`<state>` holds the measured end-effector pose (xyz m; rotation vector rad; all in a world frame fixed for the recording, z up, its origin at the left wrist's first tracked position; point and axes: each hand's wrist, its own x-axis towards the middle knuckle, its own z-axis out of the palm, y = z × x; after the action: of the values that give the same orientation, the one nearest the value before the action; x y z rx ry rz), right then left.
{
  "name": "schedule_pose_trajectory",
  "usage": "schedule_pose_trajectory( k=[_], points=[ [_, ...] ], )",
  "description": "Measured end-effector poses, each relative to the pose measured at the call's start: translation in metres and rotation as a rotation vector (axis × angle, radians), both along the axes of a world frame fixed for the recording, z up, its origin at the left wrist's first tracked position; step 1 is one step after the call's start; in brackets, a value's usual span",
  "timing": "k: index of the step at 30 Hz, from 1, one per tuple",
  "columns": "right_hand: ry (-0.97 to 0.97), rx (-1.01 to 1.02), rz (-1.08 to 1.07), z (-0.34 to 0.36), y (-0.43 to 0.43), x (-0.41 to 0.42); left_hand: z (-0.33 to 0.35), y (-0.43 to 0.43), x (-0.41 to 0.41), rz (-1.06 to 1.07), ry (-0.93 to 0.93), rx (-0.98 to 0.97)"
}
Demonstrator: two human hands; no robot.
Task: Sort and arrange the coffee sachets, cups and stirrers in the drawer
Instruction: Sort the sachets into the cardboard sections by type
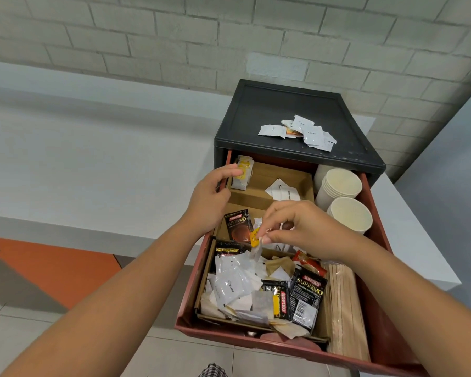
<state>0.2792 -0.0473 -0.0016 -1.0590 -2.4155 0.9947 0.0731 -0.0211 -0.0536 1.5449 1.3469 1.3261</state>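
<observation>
The right hand [297,227] pinches a tea bag [256,240] over the middle of the drawer [381,281]. The left hand [210,197] is by the far left tea bag pile [244,172]; I cannot tell if it grips. Cups [343,191] and stirrers [346,308] sit tidy on the right. The near sachets [237,287] are a mess, so lots is left.

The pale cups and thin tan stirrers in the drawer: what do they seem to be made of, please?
Pale cream cups: probably paper, matte, with thin rolled rims. Thin tan stirrers: likely wood, dull pale-brown flat strips with faint lengthwise streaks.
</observation>
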Motion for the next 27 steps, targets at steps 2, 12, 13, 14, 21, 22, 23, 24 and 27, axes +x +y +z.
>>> schedule_pose_trajectory(
  k=[2,12,13,14,21,22,23,24,27],
  points=[
    [-0.02,-0.034,-0.006,-0.004,0.002,0.003,0.0,0.0,0.0,0.002,0.003,0.002],
    [-0.149,0.015,-0.169,-0.033,0.006,0.003,0.0,0.001,0.001,-0.005,-0.012,-0.005],
    [-0.165,0.033,-0.192,-0.034,0.006,0.003,0.0,0.0,0.001,-0.005,-0.011,-0.006],
    [-0.168,0.036,-0.218,-0.036,0.006,0.002,0.0,0.0,0.001,-0.004,-0.006,-0.007],
    [-0.092,-0.094,-0.313,-0.038,0.009,0.006,0.001,-0.001,0.001,-0.006,-0.019,-0.009],
    [-0.097,-0.074,-0.309,-0.037,0.009,0.006,0.001,-0.001,0.001,-0.007,-0.025,-0.007],
    [-0.095,-0.062,-0.307,-0.036,0.008,0.006,0.001,-0.001,0.001,-0.008,-0.03,-0.006],
    [-0.087,-0.06,-0.31,-0.035,0.008,0.005,0.002,-0.001,0.001,-0.008,-0.032,-0.005],
    [-0.006,-0.041,-0.374,-0.028,0.014,0.002,0.0,0.0,0.001,-0.015,-0.055,-0.014]
  ],
)
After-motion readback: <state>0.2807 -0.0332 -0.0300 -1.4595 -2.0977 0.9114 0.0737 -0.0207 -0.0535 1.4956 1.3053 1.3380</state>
